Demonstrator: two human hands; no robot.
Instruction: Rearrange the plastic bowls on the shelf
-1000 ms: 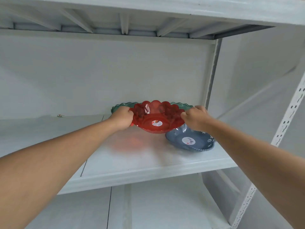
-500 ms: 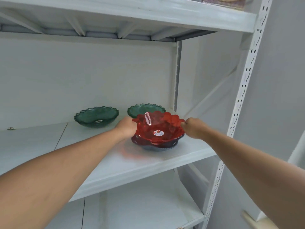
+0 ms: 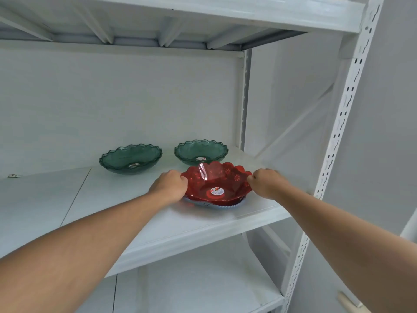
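Red bowl [image 3: 216, 184], perhaps flower-patterned

a storeroom or shop: bare white slotted metal shelving [image 3: 338, 123].

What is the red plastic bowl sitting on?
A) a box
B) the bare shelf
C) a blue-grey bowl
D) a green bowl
C: the red scalloped plastic bowl, held at its rim by the left hand and the right hand, rests inside a blue-grey plastic bowl whose edge peeks out underneath.
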